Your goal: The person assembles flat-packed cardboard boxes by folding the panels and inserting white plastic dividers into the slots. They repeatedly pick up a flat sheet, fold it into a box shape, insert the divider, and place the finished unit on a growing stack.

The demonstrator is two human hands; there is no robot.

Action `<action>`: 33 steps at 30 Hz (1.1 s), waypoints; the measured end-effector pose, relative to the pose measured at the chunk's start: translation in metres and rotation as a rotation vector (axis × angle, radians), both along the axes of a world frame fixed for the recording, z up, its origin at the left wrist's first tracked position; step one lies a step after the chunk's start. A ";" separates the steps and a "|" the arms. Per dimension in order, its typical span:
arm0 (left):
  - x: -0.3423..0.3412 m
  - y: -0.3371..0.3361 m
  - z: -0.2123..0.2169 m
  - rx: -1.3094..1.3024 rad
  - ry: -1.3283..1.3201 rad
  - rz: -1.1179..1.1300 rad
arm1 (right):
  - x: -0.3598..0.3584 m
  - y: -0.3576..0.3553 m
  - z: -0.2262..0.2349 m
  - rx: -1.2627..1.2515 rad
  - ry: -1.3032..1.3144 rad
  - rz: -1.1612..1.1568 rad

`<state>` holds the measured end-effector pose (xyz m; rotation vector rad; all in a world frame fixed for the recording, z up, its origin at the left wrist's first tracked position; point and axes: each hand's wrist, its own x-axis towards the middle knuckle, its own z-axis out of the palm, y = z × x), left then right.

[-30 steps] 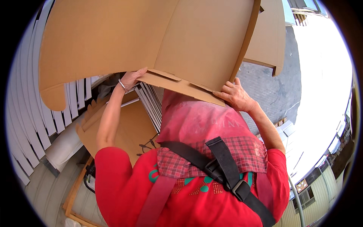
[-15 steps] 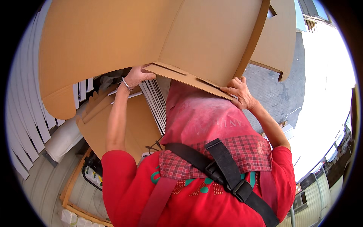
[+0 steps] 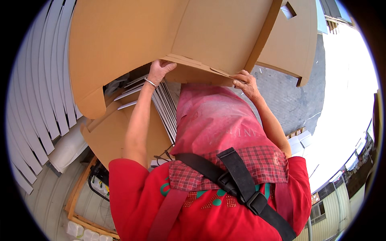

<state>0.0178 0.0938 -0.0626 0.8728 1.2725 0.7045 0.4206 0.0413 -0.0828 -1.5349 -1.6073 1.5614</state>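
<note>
A large brown cardboard box (image 3: 219, 36), partly folded, spreads out in front of me. Its near wall is folded up along the edge closest to my apron. At the left corner of that wall, my left hand (image 3: 159, 71) pinches the cardboard between thumb and fingers. My right hand (image 3: 246, 83) grips the right corner of the same wall, next to the upright side wall. The broad left panel (image 3: 116, 40) slants outward and down, with a rounded flap at its near end. On the right hangs another panel (image 3: 291, 44) with a small square cutout.
Long white slats (image 3: 36, 88) line the left side. A flat cardboard sheet (image 3: 136, 128) lies below my left arm, beside a stack of white-edged strips (image 3: 164, 105). A wooden frame (image 3: 72, 201) is at lower left. Grey paving (image 3: 293, 96) shows on the right.
Both hands have moved away from me with the near wall, which has turned more upright. The left panel has swung inward to the right.
</note>
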 end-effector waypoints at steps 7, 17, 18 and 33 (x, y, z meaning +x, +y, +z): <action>-0.018 0.001 -0.017 -0.070 -0.022 0.084 | -0.003 0.007 -0.005 -0.252 0.055 -0.270; 0.069 0.006 -0.056 0.175 0.193 0.710 | -0.036 0.034 -0.017 -0.120 -0.428 -0.540; 0.071 0.008 -0.061 0.188 0.213 0.762 | -0.043 0.041 -0.001 0.024 -0.553 -0.412; 0.109 -0.034 0.016 0.203 0.732 0.415 | -0.098 0.056 -0.041 0.178 -0.561 0.442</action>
